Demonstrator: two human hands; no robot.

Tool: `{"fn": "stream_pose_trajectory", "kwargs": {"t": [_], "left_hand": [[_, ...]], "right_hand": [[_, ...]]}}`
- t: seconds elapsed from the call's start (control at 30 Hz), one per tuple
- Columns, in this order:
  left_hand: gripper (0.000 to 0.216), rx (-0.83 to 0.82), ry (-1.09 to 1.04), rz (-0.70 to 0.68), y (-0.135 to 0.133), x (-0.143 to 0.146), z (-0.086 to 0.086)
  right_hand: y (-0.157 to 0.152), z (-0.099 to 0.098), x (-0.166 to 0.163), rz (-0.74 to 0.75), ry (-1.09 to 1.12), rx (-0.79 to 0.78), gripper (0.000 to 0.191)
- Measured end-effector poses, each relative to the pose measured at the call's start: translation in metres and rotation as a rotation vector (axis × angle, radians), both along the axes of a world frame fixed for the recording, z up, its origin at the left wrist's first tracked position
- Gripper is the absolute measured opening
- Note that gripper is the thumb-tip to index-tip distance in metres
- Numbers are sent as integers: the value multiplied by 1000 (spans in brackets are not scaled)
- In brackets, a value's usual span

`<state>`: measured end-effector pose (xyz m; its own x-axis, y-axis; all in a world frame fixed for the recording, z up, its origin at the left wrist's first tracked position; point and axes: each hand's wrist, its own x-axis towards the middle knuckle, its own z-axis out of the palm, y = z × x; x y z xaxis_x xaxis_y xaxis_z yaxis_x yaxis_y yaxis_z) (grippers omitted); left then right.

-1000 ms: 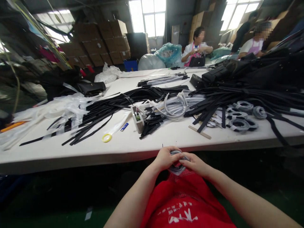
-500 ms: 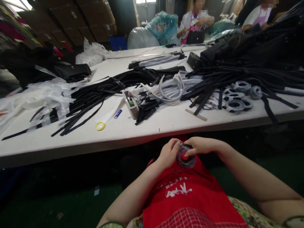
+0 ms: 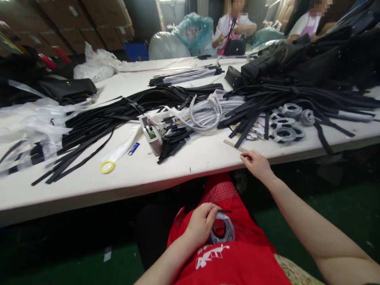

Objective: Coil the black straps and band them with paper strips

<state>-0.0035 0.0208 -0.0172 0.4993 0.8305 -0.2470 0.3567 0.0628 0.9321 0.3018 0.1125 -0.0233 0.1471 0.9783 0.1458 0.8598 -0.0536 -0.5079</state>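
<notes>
My left hand (image 3: 201,225) rests on my red apron in my lap, fingers closed round a grey coiled strap roll (image 3: 221,232). My right hand (image 3: 257,163) is stretched out to the front edge of the white table (image 3: 166,174); its fingertips touch the near end of a thin wooden stick (image 3: 234,145) lying there. The fingers look loosely curled and hold nothing I can see. Just beyond the stick lie several more grey coiled rolls (image 3: 285,132).
Long black straps (image 3: 97,122) are heaped across the table, with a tape dispenser (image 3: 152,136), a yellow tape ring (image 3: 107,167), a blue lighter (image 3: 133,148), white loops (image 3: 204,114) and black bags (image 3: 297,67). Two people sit at the far side.
My right hand let go of the roll and moved up and right to the table edge by the stick. My left hand sank lower into my lap, keeping the roll.
</notes>
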Motion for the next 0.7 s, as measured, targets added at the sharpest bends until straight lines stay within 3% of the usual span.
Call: {"fn": "stream_pose_trajectory", "kwargs": {"t": [0.07, 0.17, 0.43, 0.7], "left_hand": [[35, -31, -4, -9, 2, 3, -1], [37, -60, 2, -2, 4, 7, -1], [36, -73, -29, 63, 4, 9, -3], [36, -68, -7, 56, 5, 13, 3]], "right_hand": [[23, -9, 19, -21, -221, 89, 29], [43, -20, 31, 30, -326, 86, 28], [39, -25, 29, 140, -306, 120, 32], [40, -34, 31, 119, -112, 150, 31]]}}
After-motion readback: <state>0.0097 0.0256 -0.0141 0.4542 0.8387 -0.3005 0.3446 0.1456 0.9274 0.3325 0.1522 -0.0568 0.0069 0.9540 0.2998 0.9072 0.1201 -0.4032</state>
